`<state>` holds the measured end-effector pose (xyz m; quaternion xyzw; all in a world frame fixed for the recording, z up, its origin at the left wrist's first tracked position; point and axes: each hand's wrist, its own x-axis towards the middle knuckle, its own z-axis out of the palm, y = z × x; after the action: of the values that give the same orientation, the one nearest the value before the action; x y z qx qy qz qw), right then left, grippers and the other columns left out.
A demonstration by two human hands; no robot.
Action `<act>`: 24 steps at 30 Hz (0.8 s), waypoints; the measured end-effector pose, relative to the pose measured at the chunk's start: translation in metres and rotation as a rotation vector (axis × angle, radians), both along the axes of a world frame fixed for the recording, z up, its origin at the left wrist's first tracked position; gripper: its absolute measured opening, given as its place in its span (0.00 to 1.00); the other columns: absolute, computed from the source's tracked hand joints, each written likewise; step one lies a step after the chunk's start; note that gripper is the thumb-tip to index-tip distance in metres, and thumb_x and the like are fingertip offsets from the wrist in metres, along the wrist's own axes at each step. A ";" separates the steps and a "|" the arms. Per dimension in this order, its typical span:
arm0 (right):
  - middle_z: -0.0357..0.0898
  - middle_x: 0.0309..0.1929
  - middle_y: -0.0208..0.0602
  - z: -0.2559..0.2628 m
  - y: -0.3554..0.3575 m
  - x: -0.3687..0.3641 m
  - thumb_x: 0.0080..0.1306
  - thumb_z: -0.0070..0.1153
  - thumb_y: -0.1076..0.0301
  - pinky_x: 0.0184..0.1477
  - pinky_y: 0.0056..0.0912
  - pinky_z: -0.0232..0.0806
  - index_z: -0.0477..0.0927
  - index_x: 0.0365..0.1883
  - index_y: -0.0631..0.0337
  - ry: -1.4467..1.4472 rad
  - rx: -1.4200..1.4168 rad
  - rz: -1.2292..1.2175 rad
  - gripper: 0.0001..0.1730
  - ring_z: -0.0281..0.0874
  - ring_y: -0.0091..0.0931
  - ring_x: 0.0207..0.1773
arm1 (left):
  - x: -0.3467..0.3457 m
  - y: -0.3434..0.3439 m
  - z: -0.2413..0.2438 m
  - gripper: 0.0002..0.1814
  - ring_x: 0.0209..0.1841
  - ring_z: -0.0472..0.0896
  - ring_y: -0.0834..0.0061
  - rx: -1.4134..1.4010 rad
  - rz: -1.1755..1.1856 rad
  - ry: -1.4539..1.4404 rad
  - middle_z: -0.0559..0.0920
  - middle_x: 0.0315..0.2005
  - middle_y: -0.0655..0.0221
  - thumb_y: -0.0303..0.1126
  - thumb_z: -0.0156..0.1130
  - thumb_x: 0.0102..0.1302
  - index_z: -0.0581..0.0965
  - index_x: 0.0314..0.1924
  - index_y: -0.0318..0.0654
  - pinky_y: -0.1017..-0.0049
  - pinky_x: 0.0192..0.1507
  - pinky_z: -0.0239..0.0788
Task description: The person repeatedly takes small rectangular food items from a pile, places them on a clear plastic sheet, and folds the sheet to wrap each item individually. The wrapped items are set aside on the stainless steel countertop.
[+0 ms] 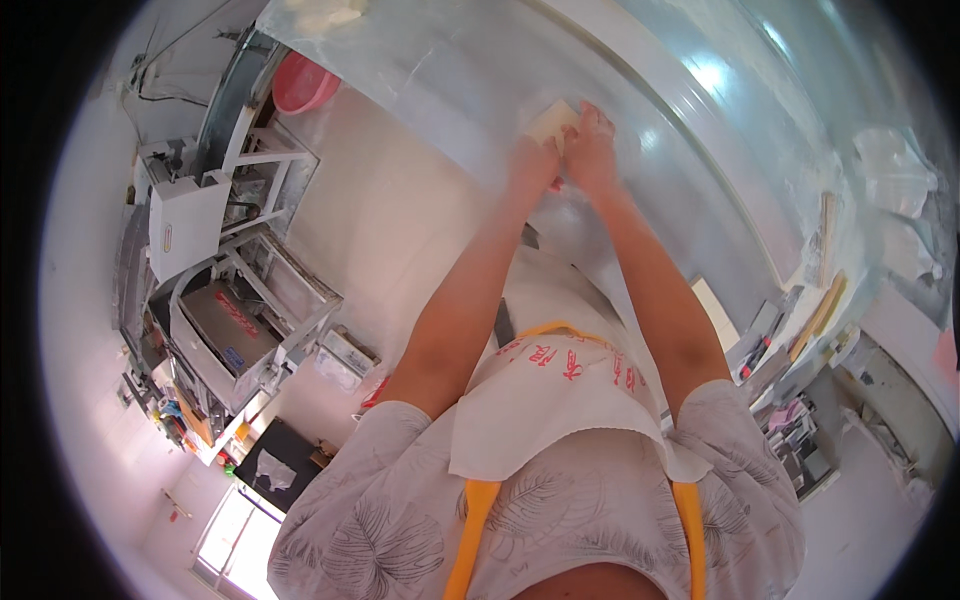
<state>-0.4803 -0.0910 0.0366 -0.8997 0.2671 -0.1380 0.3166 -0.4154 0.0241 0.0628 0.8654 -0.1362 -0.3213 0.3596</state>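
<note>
Both hands reach out over a long grey work table [480,67], close together. A flat cream-coloured block or pad [553,124] lies between them. The fingers of my left hand [536,161] rest on its lower edge. My right hand [592,146] has its thumb and fingers at the block's right side, with fingertips reaching past it. A small red thing [556,184] shows just below the hands; what it is I cannot tell. Haze on the view blurs the fingers and the block's edges.
A pink plastic basin [304,82] stands beyond the table's left end. White metal frames and a white machine housing [187,217] are at left. A pale rectangular piece [716,311] lies right of my right forearm, near tools and wooden strips [817,315]. A raised ledge runs along the table's far side.
</note>
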 end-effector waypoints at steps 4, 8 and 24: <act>0.79 0.62 0.48 0.106 0.040 -0.091 0.73 0.56 0.71 0.66 0.52 0.68 0.75 0.63 0.60 -0.108 0.170 0.133 0.20 0.72 0.48 0.67 | -0.031 0.035 0.015 0.19 0.29 0.89 0.71 0.018 -0.113 -0.138 0.90 0.35 0.57 0.40 0.60 0.76 0.82 0.45 0.26 0.71 0.28 0.80; 0.82 0.57 0.44 0.075 -0.005 -0.241 0.73 0.59 0.70 0.64 0.51 0.70 0.78 0.58 0.59 0.114 0.036 -0.074 0.16 0.76 0.47 0.62 | -0.096 0.083 0.015 0.19 0.28 0.84 0.77 -0.003 0.166 0.420 0.89 0.34 0.61 0.42 0.62 0.75 0.81 0.48 0.30 0.76 0.29 0.76; 0.84 0.49 0.46 0.020 -0.026 -0.382 0.73 0.62 0.65 0.59 0.53 0.70 0.79 0.53 0.63 0.372 -0.108 -0.073 0.15 0.82 0.47 0.54 | -0.373 0.038 -0.064 0.21 0.54 0.83 0.74 -0.437 0.106 1.286 0.82 0.55 0.66 0.36 0.70 0.75 0.79 0.61 0.31 0.71 0.61 0.77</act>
<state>-0.8622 -0.1169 0.0570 -0.9151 0.3456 0.0052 0.2077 -0.7881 0.0620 -0.0017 0.4154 0.0854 -0.7188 0.5509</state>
